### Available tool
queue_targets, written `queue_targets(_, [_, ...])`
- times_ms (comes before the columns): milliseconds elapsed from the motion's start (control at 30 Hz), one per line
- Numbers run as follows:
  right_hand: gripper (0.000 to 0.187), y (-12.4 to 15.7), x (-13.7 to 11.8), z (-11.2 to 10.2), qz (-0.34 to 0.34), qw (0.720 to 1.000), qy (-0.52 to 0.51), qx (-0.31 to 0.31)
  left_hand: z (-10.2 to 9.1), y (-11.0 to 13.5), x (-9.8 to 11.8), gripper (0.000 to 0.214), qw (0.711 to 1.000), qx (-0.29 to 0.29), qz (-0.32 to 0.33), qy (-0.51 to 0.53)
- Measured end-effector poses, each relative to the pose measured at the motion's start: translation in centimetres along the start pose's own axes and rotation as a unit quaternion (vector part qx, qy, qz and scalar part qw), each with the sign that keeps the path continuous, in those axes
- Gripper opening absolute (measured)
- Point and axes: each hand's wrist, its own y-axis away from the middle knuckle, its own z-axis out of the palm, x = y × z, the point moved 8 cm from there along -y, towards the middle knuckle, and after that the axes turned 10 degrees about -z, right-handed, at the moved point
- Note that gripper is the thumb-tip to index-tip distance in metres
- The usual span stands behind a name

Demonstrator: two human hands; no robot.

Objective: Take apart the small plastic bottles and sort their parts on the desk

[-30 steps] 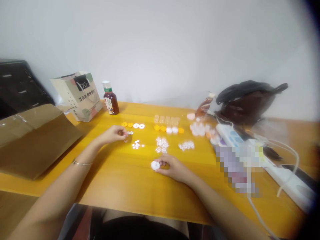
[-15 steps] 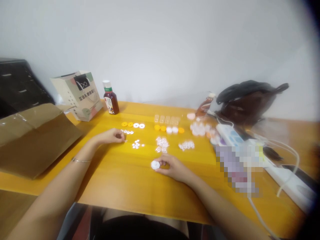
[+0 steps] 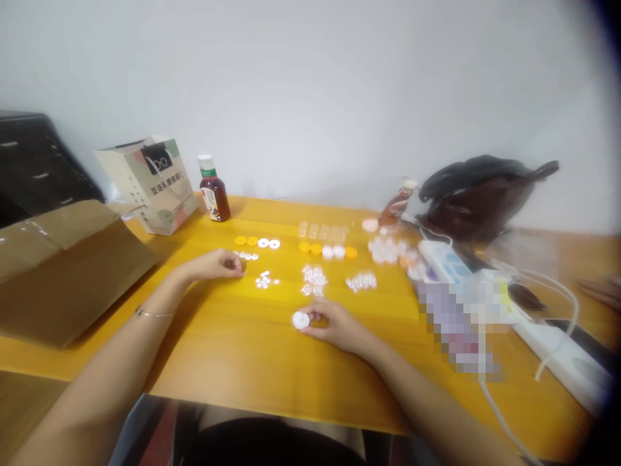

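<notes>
My right hand (image 3: 334, 323) is closed on a white round disc (image 3: 300, 320), holding its edge between thumb and fingers near the front of the table. My left hand (image 3: 224, 264) rests low over the table at the left with its fingertips pinched together. Whatever may be between them is too small to make out. Just behind its fingers runs a row of small white pieces (image 3: 249, 256). To its right lies a loose group of small white discs (image 3: 263, 279). Yellow ring-shaped discs (image 3: 246, 241) and white ring-shaped discs (image 3: 268, 244) form a line farther back.
White patterned pieces (image 3: 314, 279), smaller white pieces (image 3: 361, 281), yellow and white caps (image 3: 328, 251) and clear containers (image 3: 324, 232) cover mid-table. Bottles (image 3: 214, 194), paper bags (image 3: 63, 272), a power strip (image 3: 553, 353) with cables and a dark bag (image 3: 485, 200) stand around. A blurred hand-like shape (image 3: 601, 291) shows far right.
My left fingertips have moved slightly right and closed over the spot where a tiny pale thing showed. My right hand still holds the disc. The blurred hand-like shape has appeared far right.
</notes>
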Motion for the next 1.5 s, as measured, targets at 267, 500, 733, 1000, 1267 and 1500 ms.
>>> queue_targets(267, [0.024,-0.1,0.1,0.1,0.005,1.000,0.002,-0.012,3.9,2.9,9.8,0.022,0.977,0.101,0.180,-0.060])
queue_targets(500, [0.019,-0.3,-0.3,0.0,-0.012,1.000,0.011,-0.018,10.7,3.5,13.2,0.021,0.949,0.054,0.303,-0.063])
queue_targets(733, [0.027,-0.1,-0.4,-0.1,-0.006,1.000,-0.027,-0.011,11.1,2.9,12.7,0.020,0.960,0.048,0.276,-0.028])
queue_targets(1000, [0.034,0.0,-1.6,-0.2,-0.025,0.998,-0.041,-0.026,10.9,3.1,12.7,0.018,0.962,0.045,0.269,-0.006])
queue_targets(1267, [0.036,0.2,-1.3,-0.3,0.005,0.999,-0.038,-0.030,7.6,3.3,12.3,0.028,0.965,0.060,0.233,0.104])
queue_targets(1500, [0.027,0.3,-0.5,-0.2,0.012,0.999,-0.008,-0.035,-1.9,1.8,5.3,0.033,0.933,0.323,0.073,0.138])
